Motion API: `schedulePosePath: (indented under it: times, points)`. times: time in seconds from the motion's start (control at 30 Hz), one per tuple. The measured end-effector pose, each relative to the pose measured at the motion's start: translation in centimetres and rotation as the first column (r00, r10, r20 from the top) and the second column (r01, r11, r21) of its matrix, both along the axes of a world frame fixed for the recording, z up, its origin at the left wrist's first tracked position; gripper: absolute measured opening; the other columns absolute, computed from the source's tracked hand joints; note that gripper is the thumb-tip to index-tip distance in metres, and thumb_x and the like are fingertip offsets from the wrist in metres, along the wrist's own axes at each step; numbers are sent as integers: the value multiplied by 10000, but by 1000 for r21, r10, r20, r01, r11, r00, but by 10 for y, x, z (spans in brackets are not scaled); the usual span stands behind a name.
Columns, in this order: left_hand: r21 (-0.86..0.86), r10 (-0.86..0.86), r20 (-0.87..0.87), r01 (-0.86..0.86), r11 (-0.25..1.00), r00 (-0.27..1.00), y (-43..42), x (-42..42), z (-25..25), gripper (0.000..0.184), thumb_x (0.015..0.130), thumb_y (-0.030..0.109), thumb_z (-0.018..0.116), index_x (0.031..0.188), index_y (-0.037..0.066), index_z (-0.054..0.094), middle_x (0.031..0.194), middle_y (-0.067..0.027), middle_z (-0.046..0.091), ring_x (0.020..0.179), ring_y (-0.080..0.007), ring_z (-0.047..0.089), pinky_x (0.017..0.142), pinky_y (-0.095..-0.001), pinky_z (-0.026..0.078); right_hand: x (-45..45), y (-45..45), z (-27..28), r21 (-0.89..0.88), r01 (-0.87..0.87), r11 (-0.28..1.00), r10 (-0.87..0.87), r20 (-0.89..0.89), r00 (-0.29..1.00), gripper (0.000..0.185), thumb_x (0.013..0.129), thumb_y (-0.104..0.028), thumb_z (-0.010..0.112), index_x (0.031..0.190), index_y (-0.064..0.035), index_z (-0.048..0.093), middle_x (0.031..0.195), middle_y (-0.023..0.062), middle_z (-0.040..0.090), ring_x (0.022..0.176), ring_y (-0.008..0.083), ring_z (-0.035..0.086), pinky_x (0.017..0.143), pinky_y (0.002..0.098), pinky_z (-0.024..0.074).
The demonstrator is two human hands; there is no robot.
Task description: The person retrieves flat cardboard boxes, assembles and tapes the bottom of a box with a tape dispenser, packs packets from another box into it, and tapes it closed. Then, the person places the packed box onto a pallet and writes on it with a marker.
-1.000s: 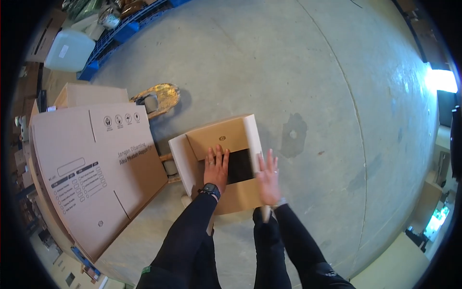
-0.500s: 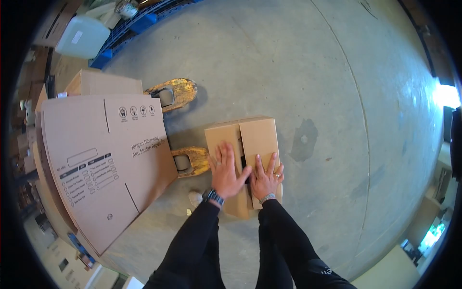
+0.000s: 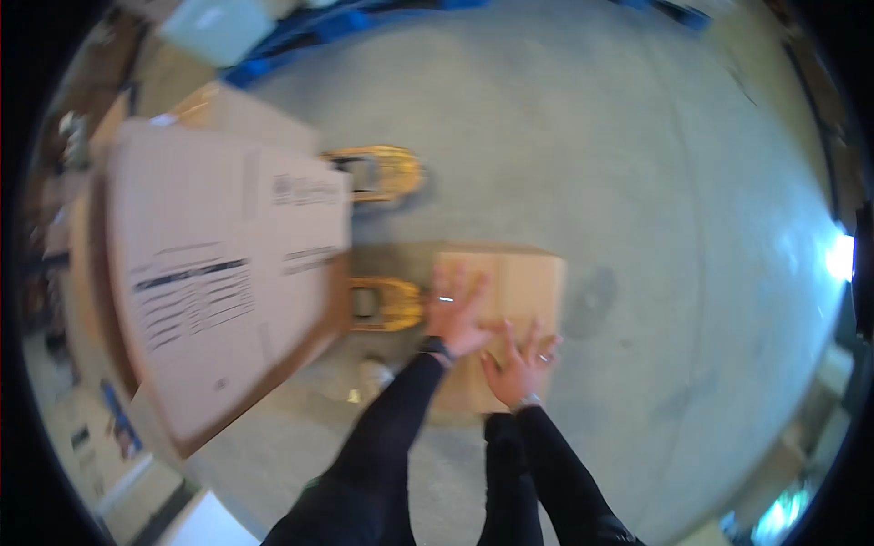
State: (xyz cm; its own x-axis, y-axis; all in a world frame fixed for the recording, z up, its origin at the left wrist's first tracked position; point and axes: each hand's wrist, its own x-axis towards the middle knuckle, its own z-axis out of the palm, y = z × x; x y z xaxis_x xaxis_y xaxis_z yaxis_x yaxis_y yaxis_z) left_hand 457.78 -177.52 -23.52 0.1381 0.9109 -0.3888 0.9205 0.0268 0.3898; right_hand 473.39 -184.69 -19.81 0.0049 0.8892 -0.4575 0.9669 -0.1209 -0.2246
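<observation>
A brown cardboard box [image 3: 528, 282] sits on the concrete floor in front of me, its top flaps lying flat and meeting along a middle seam. My left hand [image 3: 457, 314] rests on the left flap with fingers spread; a ring and a dark wristwatch show on it. Lower and to the right, my right hand [image 3: 519, 364] presses on the top near the seam, its fingers also apart. Neither hand grips anything. The view is somewhat blurred by motion.
Left of the box stand large printed cardboard sheets or cartons [image 3: 200, 273]. Two yellow pallet jack forks [image 3: 391, 173] stick out from under them toward the box. A blue pallet [image 3: 341, 27] lies at the top, with a whitish plastic container [image 3: 218, 32] beside it.
The dark gap between the flaps has closed under my hands. My view has shifted, so box and forks appear farther right. My right hand sits lower on the box top.
</observation>
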Motion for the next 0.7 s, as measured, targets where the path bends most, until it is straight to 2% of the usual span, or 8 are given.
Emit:
schedulePosePath:
  times: [0.07, 0.13, 0.3, 0.43, 0.53, 0.6, 0.67, 0.7]
  points:
    - [-58, 10, -8, -11, 998, 1000, 4, -1, 8, 1079, 702, 642, 760, 1585, 285, 253, 1667, -193, 49, 1506, -502, -14, 1069, -762, 231, -17, -7, -1, -122, -94, 988, 79, -124, 989, 867, 896, -561, 587, 1582, -134, 272, 1660, 205, 97, 1461, 601, -17, 1087, 789, 38]
    - [-104, 27, -3, -27, 994, 1000, 5, -3, 9, 1069, 725, 626, 750, 1594, 309, 214, 1672, -177, 8, 1509, -493, -31, 1073, -764, 229, -25, -6, -14, -223, -133, 966, 132, -18, 991, 971, 910, -542, 572, 1594, -31, 109, 1660, 231, 30, 1468, 575, -102, 1080, 787, -23]
    - [-217, 15, 53, -3, 976, 998, 13, -8, 16, 987, 809, 564, 705, 1600, 360, 151, 1678, -121, -98, 1514, -466, -94, 1086, -763, 213, -26, 0, -12, -317, -121, 941, 123, -15, 992, 953, 921, -545, 559, 1605, -75, 92, 1664, 215, -47, 1454, 580, -157, 1072, 789, -58]
    - [-285, 17, 128, 21, 958, 992, 21, -16, 32, 957, 821, 529, 703, 1599, 333, 181, 1678, -120, -103, 1516, -457, -99, 1091, -768, 194, -22, 2, -11, -372, -137, 918, 150, 6, 989, 923, 938, -530, 553, 1608, -95, 91, 1657, 217, -109, 1442, 591, -175, 1067, 797, -54]
    - [-231, 46, 137, -14, 973, 989, 11, -26, 43, 895, 848, 453, 696, 1588, 245, 238, 1680, -141, 13, 1535, -408, 18, 1134, -704, 213, -27, 6, -7, -417, -135, 899, 152, 8, 988, 937, 938, -528, 551, 1608, -101, 56, 1650, 215, -150, 1433, 591, -204, 1053, 806, -59]
    - [-164, 265, 401, -216, 963, 877, -15, -26, 44, 772, 895, 367, 661, 1544, 118, 325, 1637, -174, 218, 1506, -351, 225, 1158, -570, 296, -24, 11, -6, -473, -126, 872, 149, 12, 989, 974, 929, -534, 547, 1608, -106, -5, 1640, 211, -204, 1420, 591, -242, 1037, 815, -70]
    - [-51, 270, 580, -296, 954, 768, -60, -30, 54, 661, 942, 299, 611, 1504, 45, 372, 1518, -194, 432, 1386, -333, 438, 1101, -459, 395, -17, 7, -16, -497, -147, 855, 191, 38, 981, 1009, 922, -572, 533, 1603, -94, -36, 1627, 216, -244, 1414, 589, -259, 1036, 815, -68]
    - [-165, 282, 658, -231, 959, 698, -73, -47, 93, 594, 963, 292, 596, 1459, 12, 425, 1408, -208, 537, 1270, -358, 542, 1032, -429, 449, -13, 6, -20, -509, -151, 848, 205, 52, 977, 1024, 918, -593, 524, 1601, -90, -51, 1622, 218, -255, 1412, 588, -265, 1041, 811, -67]
